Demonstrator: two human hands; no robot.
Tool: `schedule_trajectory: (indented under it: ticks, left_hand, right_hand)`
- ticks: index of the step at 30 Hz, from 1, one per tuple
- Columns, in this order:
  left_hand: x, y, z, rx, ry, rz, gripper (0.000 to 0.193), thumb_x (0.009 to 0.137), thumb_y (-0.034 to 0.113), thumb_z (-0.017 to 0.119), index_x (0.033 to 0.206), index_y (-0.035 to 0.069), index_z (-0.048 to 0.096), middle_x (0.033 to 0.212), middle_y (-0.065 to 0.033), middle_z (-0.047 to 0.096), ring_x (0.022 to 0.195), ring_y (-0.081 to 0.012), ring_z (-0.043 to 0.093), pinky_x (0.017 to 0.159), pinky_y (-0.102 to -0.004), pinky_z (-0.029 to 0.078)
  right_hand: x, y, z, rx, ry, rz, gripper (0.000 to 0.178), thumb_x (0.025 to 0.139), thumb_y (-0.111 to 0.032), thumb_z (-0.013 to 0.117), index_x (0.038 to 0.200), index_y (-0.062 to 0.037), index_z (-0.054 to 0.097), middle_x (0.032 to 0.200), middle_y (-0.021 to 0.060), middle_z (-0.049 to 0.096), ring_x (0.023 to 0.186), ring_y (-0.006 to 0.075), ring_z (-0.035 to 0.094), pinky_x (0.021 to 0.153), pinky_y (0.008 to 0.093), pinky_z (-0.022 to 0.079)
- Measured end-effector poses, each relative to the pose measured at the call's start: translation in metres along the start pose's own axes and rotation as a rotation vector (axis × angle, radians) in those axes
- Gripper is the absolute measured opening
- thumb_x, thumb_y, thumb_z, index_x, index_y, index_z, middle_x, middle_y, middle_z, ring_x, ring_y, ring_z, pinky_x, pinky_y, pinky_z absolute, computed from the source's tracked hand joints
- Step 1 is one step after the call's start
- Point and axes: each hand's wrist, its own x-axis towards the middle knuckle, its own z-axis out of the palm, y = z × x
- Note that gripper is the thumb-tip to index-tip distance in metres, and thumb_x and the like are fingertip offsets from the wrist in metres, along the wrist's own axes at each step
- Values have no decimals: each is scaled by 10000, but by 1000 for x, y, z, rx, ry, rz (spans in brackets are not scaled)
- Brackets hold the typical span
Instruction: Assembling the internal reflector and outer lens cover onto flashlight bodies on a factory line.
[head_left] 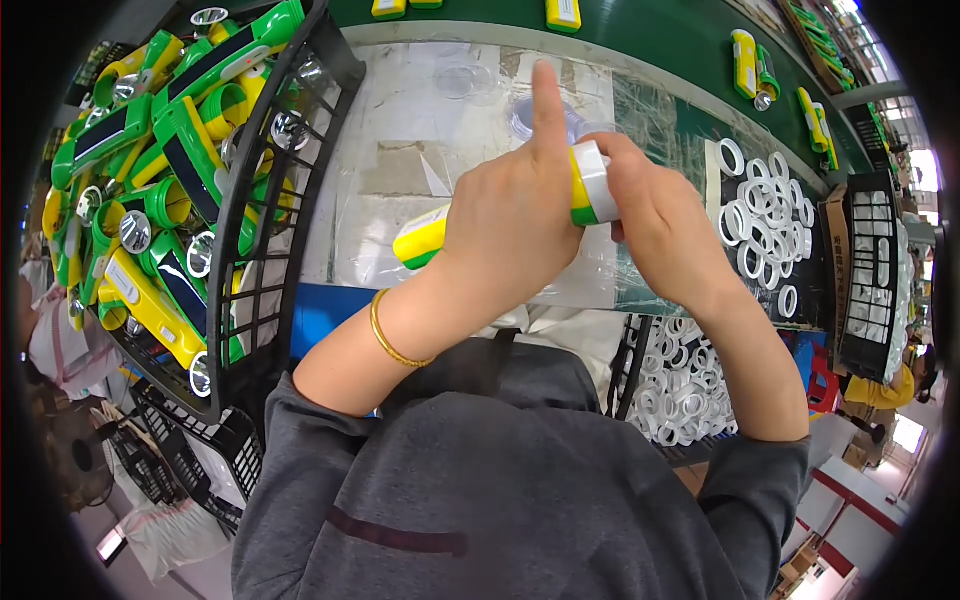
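Your left hand (510,235) is wrapped around the body of a yellow-and-green flashlight (425,238), fingers closed on it and the index finger standing straight up, while your right hand (655,215) pinches the silver head ring (594,180) at the flashlight's front end between thumb and fingertips, above the clear plastic sheet (420,150) covering the workbench. The flashlight lies roughly level across your chest, its tail poking out to the left of your left hand, its head tucked between both hands. To seat that ring well, it looks wise to keep the body locked still in the left grip and let only the right hand turn, holding the ring square to the flashlight's axis so it does not go on crooked; whether it is already fully seated cannot be told from here. Bringing the raised index finger down onto the body would likely steady things further. At your left, a black wire basket (250,200) is heaped with more flashlights of the same colours; at your right, white plastic rings (765,225) lie scattered on a dark mat, with another heap of white rings (680,395) in a bin beside your right forearm. Further flashlights (745,65) rest on the green conveyor belt (660,35) beyond the bench.
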Motion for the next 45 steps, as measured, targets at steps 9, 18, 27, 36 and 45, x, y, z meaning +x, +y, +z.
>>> schedule_trajectory:
  ticks: [9,18,27,36,45]
  left_hand:
    - [-7,-9,-22,-650,-412,-126,661,588,130,751,1168,-56,492,795,-136,648,769,-252,646,684,-343,504]
    - [-20,9,-3,-572,-444,-101,430,589,267,778,934,47,648,865,-168,672,865,-324,640,732,-382,505]
    - [12,-13,22,-14,-37,-46,203,668,194,692,782,63,587,644,-135,630,608,-331,633,559,-422,505]
    - [26,-10,37,261,-17,10,151,650,97,673,735,50,558,649,-116,637,601,-309,642,550,-414,494]
    - [11,-10,7,-469,-469,-39,238,592,154,733,736,11,608,672,-171,637,677,-344,647,608,-425,514]
  right_hand:
    - [-21,4,12,17,288,-396,425,856,-443,545,983,-38,574,740,104,574,609,254,586,508,349,456]
    - [-22,4,-23,-260,59,-680,302,844,-367,541,928,-78,571,756,130,582,543,283,568,441,339,450]
    - [7,7,-24,125,-78,143,530,931,-436,415,1075,55,555,973,265,634,868,442,615,807,485,479]
    - [54,32,-4,-201,-119,535,602,868,-501,513,1173,17,549,863,223,628,705,358,632,595,459,502]
    - [-1,15,3,-393,83,-284,550,938,-520,345,1095,-41,564,873,163,652,735,402,616,645,413,511]
